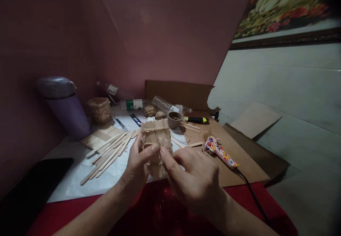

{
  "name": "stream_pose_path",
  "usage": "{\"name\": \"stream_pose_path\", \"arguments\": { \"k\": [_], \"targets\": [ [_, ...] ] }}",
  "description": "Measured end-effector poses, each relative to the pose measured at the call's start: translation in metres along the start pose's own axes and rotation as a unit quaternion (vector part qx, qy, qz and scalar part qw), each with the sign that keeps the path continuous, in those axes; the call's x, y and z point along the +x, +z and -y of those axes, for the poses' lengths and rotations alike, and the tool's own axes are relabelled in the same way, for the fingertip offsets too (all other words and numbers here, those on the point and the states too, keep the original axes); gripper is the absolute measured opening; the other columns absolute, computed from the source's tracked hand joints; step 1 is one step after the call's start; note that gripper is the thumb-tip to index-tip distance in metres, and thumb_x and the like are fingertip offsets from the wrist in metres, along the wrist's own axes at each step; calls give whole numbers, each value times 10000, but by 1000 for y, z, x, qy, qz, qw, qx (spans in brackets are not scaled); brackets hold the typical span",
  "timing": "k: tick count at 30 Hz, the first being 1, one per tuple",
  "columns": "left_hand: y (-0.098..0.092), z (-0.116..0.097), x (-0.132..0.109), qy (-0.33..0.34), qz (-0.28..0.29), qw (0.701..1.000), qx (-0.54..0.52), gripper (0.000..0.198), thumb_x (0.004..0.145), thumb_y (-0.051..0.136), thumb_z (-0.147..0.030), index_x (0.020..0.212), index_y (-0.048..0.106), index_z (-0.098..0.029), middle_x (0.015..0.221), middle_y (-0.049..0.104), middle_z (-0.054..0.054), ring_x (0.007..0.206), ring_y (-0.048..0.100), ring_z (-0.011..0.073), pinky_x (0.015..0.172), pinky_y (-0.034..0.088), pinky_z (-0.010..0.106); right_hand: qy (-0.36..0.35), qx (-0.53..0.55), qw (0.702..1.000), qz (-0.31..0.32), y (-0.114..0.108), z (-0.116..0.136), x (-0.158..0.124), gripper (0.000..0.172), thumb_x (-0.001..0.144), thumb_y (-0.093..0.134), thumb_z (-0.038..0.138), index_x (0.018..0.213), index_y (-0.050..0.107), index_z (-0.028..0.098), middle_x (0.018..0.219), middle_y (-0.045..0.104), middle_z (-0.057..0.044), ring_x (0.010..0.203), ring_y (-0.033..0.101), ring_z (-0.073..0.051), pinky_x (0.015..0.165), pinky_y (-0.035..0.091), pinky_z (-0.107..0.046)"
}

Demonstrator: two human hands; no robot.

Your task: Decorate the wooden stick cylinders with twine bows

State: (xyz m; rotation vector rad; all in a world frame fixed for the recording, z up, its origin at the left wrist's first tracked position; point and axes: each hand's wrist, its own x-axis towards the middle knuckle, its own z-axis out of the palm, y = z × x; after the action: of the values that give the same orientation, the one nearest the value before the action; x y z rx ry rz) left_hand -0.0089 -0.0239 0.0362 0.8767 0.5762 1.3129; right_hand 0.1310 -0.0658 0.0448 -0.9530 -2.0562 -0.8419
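Note:
A small holder (154,136) made of upright craft sticks, with twine bound around it in rows, is tilted toward me above the near edge of the table. My left hand (138,158) grips its left side, the thumb lying across the front. My right hand (194,172) is closed, with the index fingertip pressed to the front beside a small loop of twine (165,143). Its other fingers are curled and partly hidden, and the twine seems to run under the fingertips. Loose craft sticks (112,154) are spread to the left of the holder.
A flower-patterned glue gun (221,152) with a black cord lies on cardboard at right. Behind are a small cup (175,120), a yellow-black cutter (196,120), plastic bottles (165,104), and a woven-looking pot (99,110). A purple tumbler (65,108) stands left, near a black flat object (39,182).

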Motion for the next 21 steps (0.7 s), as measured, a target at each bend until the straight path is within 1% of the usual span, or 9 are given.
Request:
{"name": "stream_pose_path", "arguments": {
  "k": [2, 7, 11, 13, 17, 21],
  "targets": [
    [1, -1, 0, -4, -1, 1000, -3, 468, 678, 748, -289, 1107, 584, -199, 927, 710, 48, 802, 671, 197, 738, 541, 292, -15, -18, 1000, 4, -1, -1, -1, 267, 887, 525, 133, 1118, 654, 101, 688, 626, -48, 629, 509, -174, 535, 346, -317],
    [0, -1, 0, -14, 17, 1000, -9, 413, 751, 693, -297, 1144, 587, -228, 959, 709, 34, 811, 675, 181, 724, 541, 273, -20, -35, 999, 25, -4, -3, 1, 258, 893, 517, 133, 1106, 659, 112, 692, 617, -50, 650, 515, -179, 539, 358, -318],
    [1, 1, 0, -19, 6, 1000, -3, 463, 691, 746, -279, 1123, 592, -217, 876, 709, 31, 770, 677, 187, 707, 539, 273, -24, -38, 999, 20, -3, -3, 2, 249, 891, 517, 124, 1085, 672, 108, 679, 611, -50, 626, 508, -181, 516, 345, -320],
    [2, 0, 0, -16, -3, 1000, -7, 458, 663, 759, -274, 1088, 602, -205, 813, 697, 20, 739, 672, 184, 688, 537, 266, -18, -23, 999, 21, -3, -3, 1, 259, 893, 509, 120, 1096, 669, 105, 688, 618, -52, 629, 517, -176, 506, 349, -310],
    [2, -2, 1, -21, -10, 1000, -21, 393, 674, 732, -268, 1039, 603, -196, 763, 669, -3, 706, 664, 175, 659, 537, 263, 29, 66, 997, 21, -5, -3, -2, 302, 904, 485, 153, 1153, 647, 103, 755, 637, -65, 673, 552, -169, 531, 410, -291],
    [0, -2, 0, -24, 5, 999, -26, 441, 721, 700, -275, 1138, 582, -196, 821, 685, 16, 729, 670, 182, 673, 548, 282, 86, 98, 991, 15, -7, -2, -3, 316, 892, 486, 146, 1164, 638, 92, 799, 641, -81, 713, 575, -186, 572, 455, -307]
  ]
}}
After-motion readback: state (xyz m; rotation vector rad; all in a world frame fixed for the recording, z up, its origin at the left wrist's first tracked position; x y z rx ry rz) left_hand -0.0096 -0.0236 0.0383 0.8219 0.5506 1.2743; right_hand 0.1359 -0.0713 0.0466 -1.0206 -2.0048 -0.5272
